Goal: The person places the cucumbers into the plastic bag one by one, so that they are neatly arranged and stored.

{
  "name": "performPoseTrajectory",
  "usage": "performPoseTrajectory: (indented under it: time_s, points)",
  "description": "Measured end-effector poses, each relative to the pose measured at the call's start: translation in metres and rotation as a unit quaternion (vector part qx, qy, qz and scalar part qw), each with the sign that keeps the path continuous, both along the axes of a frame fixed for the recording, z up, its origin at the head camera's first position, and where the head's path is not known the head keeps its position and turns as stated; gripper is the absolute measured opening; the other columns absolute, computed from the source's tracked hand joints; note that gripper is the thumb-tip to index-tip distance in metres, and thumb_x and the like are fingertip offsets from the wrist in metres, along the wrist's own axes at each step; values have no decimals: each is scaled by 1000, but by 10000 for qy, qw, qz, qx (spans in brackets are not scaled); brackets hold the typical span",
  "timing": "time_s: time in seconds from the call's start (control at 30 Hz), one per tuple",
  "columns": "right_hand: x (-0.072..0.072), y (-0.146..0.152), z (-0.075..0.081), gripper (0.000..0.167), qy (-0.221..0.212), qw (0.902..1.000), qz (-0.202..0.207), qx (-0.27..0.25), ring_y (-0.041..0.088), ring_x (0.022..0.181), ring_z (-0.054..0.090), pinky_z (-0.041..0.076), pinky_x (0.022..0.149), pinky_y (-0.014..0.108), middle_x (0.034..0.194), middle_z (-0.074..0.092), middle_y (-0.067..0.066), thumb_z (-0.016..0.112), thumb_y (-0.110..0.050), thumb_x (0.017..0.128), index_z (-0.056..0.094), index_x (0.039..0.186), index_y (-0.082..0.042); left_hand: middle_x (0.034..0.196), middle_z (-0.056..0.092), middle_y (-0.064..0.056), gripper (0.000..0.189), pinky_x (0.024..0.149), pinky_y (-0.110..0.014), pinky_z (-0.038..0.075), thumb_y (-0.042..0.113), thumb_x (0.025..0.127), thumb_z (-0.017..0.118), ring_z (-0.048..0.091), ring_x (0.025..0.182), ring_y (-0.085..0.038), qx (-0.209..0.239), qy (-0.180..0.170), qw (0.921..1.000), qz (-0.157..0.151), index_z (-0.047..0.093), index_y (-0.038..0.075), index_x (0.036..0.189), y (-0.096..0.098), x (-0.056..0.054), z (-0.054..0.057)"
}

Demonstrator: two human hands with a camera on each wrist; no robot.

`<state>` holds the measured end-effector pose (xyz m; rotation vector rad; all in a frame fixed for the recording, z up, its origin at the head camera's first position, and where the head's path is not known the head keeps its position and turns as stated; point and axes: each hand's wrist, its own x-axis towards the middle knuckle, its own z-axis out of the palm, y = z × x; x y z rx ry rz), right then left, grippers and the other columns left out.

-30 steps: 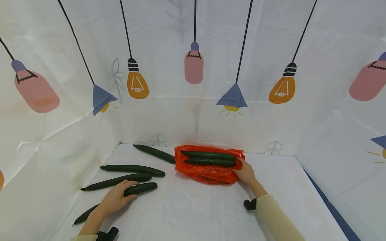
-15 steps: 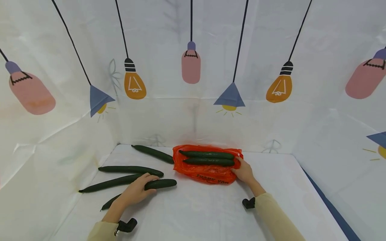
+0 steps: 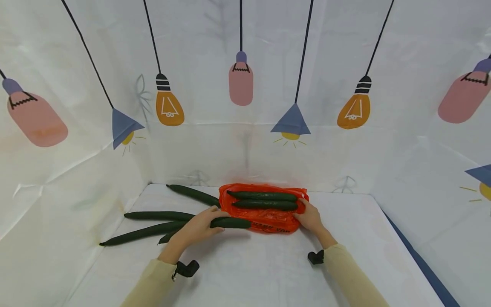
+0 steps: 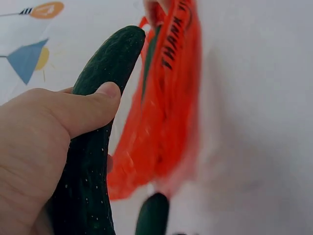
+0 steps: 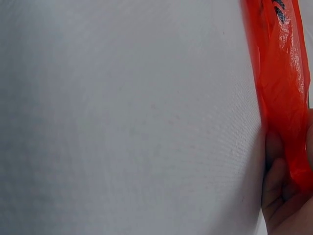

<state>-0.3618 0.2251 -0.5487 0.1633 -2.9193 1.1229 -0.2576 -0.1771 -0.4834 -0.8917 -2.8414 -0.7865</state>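
My left hand (image 3: 197,230) grips a dark green cucumber (image 3: 232,222) around its middle, thumb on top, just before the red plastic bag (image 3: 268,217). In the left wrist view the held cucumber (image 4: 90,166) tilts up, its blunt end near the bag. Two cucumbers (image 3: 264,204) lie side by side in the bag's opening. The bag's right end is held by my right hand (image 3: 310,218); in the right wrist view its fingers (image 5: 276,176) curl beneath the red film (image 5: 283,83). "THANK YOU" lettering on the bag is partly covered by the held cucumber in the head view.
Three more cucumbers lie to the left on the white table (image 3: 261,268): one at the back (image 3: 193,195) touching or close to the bag, and two (image 3: 159,214) nearer the left hand. A white sheet printed with lamps (image 3: 245,145) stands behind and on both sides.
My left hand has carried its cucumber rightward and away from me, from the left group to the bag's front edge. My right hand has stayed at the bag's right end.
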Motion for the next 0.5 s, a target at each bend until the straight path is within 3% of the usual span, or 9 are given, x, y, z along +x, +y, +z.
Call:
performPoseTrajectory:
  time_s: [0.23,0.5]
  points:
    - [1,1,0,64,86,10000,-22,30,45,125,44,36,101,59,138,46,29,70,-12,87,40,141,4,102,50,7,41,72,-26,46,22,89,73,50,83,-10,-186,86,9984,-519,62,24,129,41,-23,22]
    - [0,1,-1,64,437,9990,63,39,46,123,47,37,101,57,134,50,30,73,-11,83,44,138,6,104,50,8,42,71,-24,47,28,89,72,52,81,-8,-649,-9,9953,-715,61,28,130,82,-46,41]
